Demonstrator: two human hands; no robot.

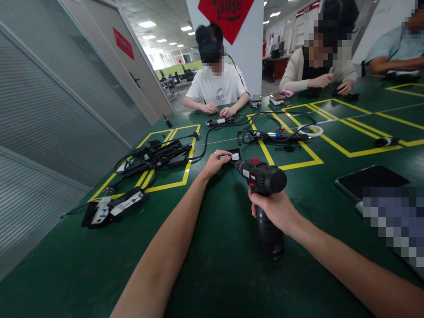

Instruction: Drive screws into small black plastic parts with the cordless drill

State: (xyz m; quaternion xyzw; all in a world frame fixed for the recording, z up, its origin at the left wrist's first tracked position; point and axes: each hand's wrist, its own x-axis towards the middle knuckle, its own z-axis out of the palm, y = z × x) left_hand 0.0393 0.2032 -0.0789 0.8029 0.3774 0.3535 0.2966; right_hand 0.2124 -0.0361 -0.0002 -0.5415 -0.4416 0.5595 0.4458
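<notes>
My right hand [273,207] is wrapped round the grip of a black cordless drill [261,176] with red buttons. The drill points away and to the left, its bit end beside my left fingers. My left hand [216,163] lies low over the table, its fingers closed on the near side of a small black-and-white part [235,155]. The drill's tip is at or very near this part; whether they touch I cannot tell. My fingers hide some of the part.
Black cabled tools [155,157] lie heaped at left, a black case with white inserts [129,203] nearer. Cables and an electric screwdriver [271,135] lie beyond the drill. A phone [372,181] rests at right. Several people sit opposite at the green table [212,265].
</notes>
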